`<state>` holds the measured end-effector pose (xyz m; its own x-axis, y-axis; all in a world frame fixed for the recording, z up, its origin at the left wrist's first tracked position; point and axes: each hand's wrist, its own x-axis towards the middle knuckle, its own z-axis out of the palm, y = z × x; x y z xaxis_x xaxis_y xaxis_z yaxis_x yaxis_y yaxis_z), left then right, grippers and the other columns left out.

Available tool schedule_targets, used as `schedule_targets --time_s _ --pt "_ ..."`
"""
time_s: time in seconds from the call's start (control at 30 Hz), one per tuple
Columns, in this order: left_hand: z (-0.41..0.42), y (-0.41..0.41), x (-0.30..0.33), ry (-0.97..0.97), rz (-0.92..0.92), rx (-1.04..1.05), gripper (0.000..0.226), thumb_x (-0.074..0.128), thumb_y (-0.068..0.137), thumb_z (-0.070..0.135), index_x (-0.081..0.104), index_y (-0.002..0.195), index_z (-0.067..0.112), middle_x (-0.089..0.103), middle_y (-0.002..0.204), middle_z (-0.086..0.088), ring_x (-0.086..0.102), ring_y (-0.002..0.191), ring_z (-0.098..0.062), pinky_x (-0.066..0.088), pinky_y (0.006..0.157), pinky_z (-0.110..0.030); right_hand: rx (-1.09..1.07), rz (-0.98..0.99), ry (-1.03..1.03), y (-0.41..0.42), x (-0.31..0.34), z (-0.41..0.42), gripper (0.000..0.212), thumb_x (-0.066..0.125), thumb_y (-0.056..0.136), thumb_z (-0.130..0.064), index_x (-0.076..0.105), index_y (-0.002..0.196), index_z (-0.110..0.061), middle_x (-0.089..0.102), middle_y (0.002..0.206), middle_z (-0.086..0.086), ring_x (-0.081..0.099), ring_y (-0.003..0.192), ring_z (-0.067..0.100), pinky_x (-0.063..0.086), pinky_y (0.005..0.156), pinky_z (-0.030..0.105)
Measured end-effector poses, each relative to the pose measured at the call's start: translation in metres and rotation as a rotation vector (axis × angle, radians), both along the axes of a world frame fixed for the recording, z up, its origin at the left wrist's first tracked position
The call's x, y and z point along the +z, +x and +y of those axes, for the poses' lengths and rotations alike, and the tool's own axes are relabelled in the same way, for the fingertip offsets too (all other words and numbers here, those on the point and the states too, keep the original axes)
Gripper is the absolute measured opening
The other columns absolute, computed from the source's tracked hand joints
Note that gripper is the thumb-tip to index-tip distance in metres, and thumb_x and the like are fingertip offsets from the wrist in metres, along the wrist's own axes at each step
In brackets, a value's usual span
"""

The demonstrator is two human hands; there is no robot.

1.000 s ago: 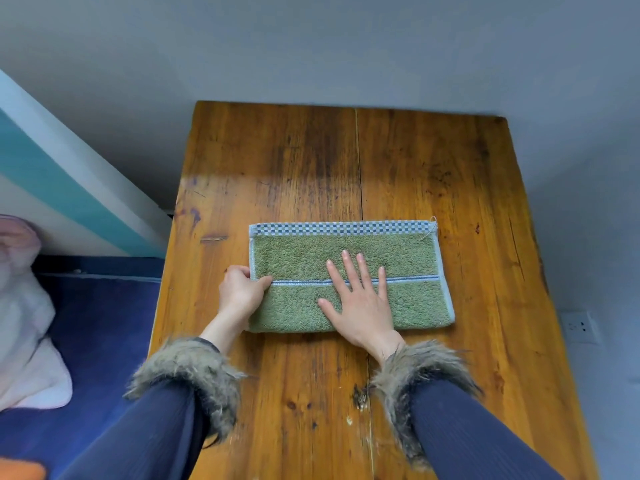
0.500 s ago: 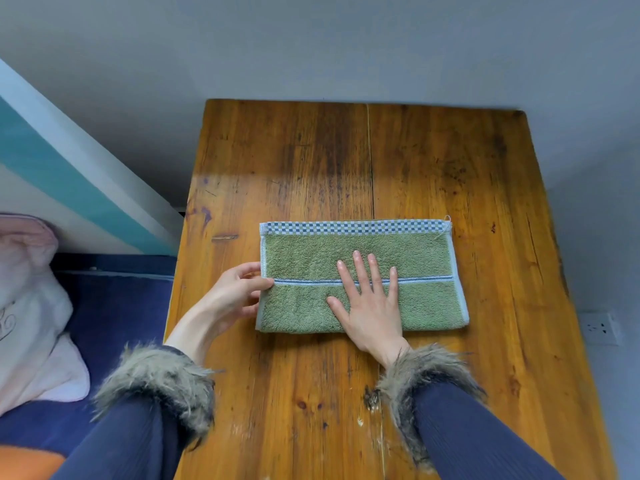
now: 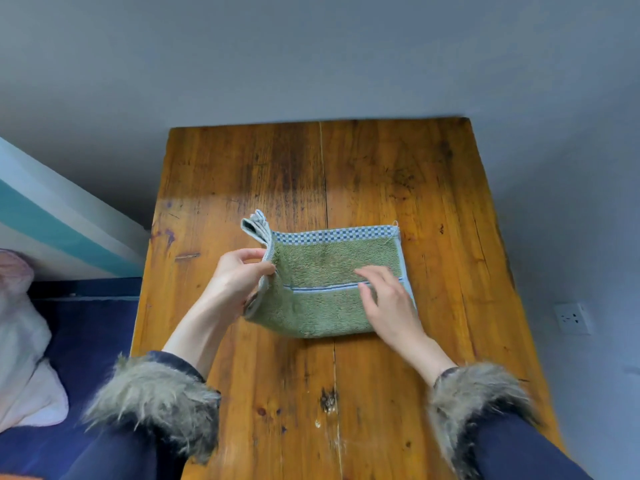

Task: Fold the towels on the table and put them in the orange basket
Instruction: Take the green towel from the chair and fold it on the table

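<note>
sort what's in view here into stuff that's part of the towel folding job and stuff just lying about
Part of the job: green towel; left hand pinching its lifted left edge; right hand on it; wooden table.

Lying about: pink-white bedding; wall socket.

Right hand (image 3: pixel 391 303) blurred; sleeves (image 3: pixel 519 441) cut off below.

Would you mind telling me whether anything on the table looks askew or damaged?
Only the green towel: its left end is lifted and bunched where the left hand pinches it. The wooden table shows dark stains.
</note>
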<state>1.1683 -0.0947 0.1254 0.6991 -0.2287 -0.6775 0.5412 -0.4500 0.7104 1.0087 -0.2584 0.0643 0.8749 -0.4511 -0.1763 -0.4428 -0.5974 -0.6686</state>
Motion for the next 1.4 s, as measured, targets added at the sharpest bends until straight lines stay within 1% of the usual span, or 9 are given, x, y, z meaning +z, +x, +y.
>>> schedule_targets --time_s 0.13,0.3,0.63,0.87,1.03,1.1,1.17,1.27,1.4 --pt "-0.053 -0.019 0.009 0.008 0.017 -0.037 0.029 0.059 0.084 -0.001 0.058 0.112 0.007 0.065 0.100 -0.015 0.059 0.079 -0.020 0.055 0.071 -0.038 -0.119 -0.012 0.063 -0.036 0.002 -0.029 0.024 0.050 0.094 -0.009 0.064 0.113 -0.007 0.058 0.106 0.005 0.055 0.094 0.015 0.033 0.080 0.014" --pt "-0.118 -0.053 0.001 0.060 -0.053 -0.110 0.029 0.063 0.084 0.001 0.055 0.109 0.012 0.058 0.099 -0.010 0.054 0.071 -0.014 0.047 0.050 -0.022 -0.116 0.095 0.192 -0.059 -0.015 -0.054 0.027 0.046 0.096 -0.017 0.061 0.120 -0.015 0.058 0.116 -0.001 0.053 0.106 0.013 0.035 0.086 0.017" --pt "-0.166 -0.095 -0.029 0.192 -0.267 -0.223 0.031 0.061 0.081 0.003 0.058 0.108 0.017 0.057 0.072 0.003 0.061 0.070 -0.016 0.056 0.079 -0.042 -0.056 0.127 0.283 -0.069 -0.030 -0.072 0.030 0.044 0.098 -0.022 0.060 0.123 -0.020 0.061 0.124 -0.004 0.054 0.115 0.010 0.038 0.094 0.018" --pt "-0.171 -0.112 -0.057 0.238 -0.240 -0.377 0.030 0.058 0.086 0.010 0.055 0.115 0.014 0.063 0.095 -0.008 0.063 0.095 -0.030 0.051 0.088 -0.044 -0.160 0.120 0.481 -0.065 -0.033 -0.083 0.034 0.037 0.099 -0.014 0.059 0.124 -0.020 0.065 0.117 -0.002 0.060 0.106 0.008 0.039 0.077 0.001" --pt "-0.147 -0.116 -0.055 0.039 -0.497 -0.388 0.030 0.046 0.092 0.001 0.058 0.118 0.010 0.064 0.106 -0.007 0.062 0.095 -0.016 0.049 0.092 -0.032 -0.210 0.116 0.503 -0.053 -0.028 -0.088 0.030 0.043 0.098 -0.028 0.063 0.117 -0.016 0.066 0.111 -0.004 0.062 0.102 0.013 0.049 0.089 0.027" --pt "-0.124 -0.111 -0.059 0.098 -0.857 -0.475 0.038 0.047 0.085 -0.012 0.059 0.116 0.004 0.061 0.111 -0.011 0.058 0.105 -0.021 0.044 0.096 -0.028 -0.237 0.114 0.503 -0.044 -0.025 -0.089 0.028 0.047 0.096 -0.034 0.064 0.110 -0.018 0.068 0.102 -0.005 0.063 0.095 0.014 0.050 0.085 0.027" --pt "-0.102 -0.099 -0.066 0.262 -1.119 -0.601 0.042 0.052 0.082 -0.012 0.056 0.122 0.001 0.056 0.124 -0.015 0.047 0.122 -0.032 0.039 0.104 -0.041 -0.260 0.103 0.474 -0.030 -0.023 -0.090 0.029 0.050 0.094 -0.038 0.063 0.109 -0.017 0.068 0.090 -0.005 0.064 0.090 0.017 0.049 0.080 0.024" --pt "-0.085 -0.083 -0.079 0.455 -1.129 -0.786 0.049 0.052 0.092 0.014 0.040 0.139 0.005 0.032 0.149 -0.017 0.021 0.141 -0.037 0.023 0.113 -0.052 -0.332 0.071 0.377 -0.001 -0.021 -0.091 0.041 0.054 0.091 -0.042 0.054 0.122 -0.015 0.061 0.081 -0.012 0.059 0.091 0.014 0.046 0.083 0.026" --pt "-0.091 -0.072 -0.097 0.619 -1.067 -0.912 0.065 0.026 0.092 0.051 0.021 0.149 0.019 0.006 0.158 -0.012 -0.007 0.144 -0.028 0.002 0.117 -0.046 -0.392 0.011 0.319 0.030 -0.024 -0.090 0.035 0.058 0.091 -0.026 0.054 0.123 -0.012 0.066 0.094 -0.003 0.062 0.088 0.014 0.050 0.079 0.029"
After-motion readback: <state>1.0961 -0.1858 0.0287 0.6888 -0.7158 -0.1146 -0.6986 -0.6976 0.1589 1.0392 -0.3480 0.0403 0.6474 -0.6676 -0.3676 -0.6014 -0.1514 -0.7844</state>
